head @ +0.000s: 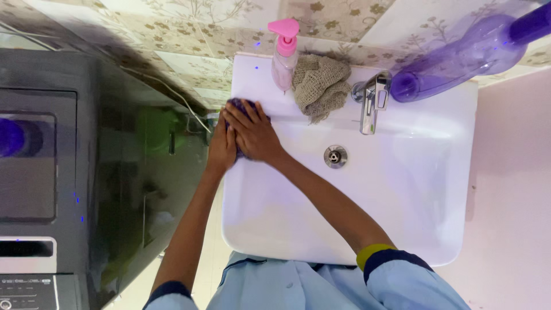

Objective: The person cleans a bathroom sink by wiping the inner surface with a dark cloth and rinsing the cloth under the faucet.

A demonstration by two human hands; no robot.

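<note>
Head cam looks straight down: both hands sit together at the sink's (402, 189) back-left rim, the right hand (255, 133) lying over the left hand (222, 146), both closed on a purple cloth (240, 107) pressed to the rim. Just beside them stands a pink soap pump (284, 54), then a beige rag (320, 85) and the tap (370, 100).

Head camera, looking straight down, close over white sink (402, 189)
</note>
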